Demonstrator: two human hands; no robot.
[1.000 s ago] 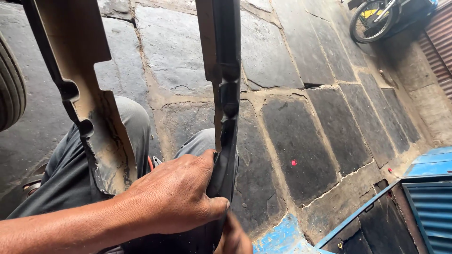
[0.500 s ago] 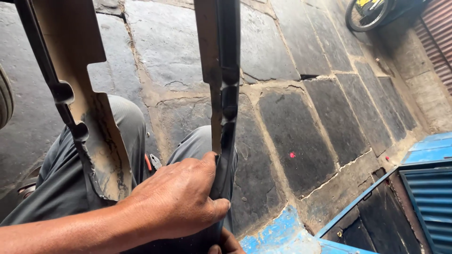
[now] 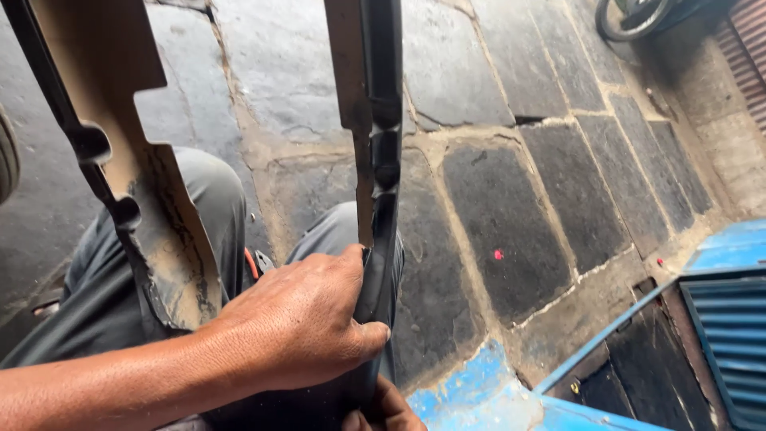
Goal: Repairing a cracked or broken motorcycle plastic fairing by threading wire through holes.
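Left hand [image 3: 307, 323] wraps tight around black panel's [image 3: 381, 160] right leg, steadying it upright over lap; right hand [image 3: 387, 407] below, mostly hidden, grip unclear.

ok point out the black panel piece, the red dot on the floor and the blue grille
black panel piece [image 3: 381, 104], head view, its upper ribbed edge
red dot [image 3: 498, 255], head view, its centre
blue grille [image 3: 730, 335], head view, its slats

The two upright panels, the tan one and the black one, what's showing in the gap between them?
In the head view, between the tan panel and the black panel, the person's grey-trousered knees show over the stone floor.
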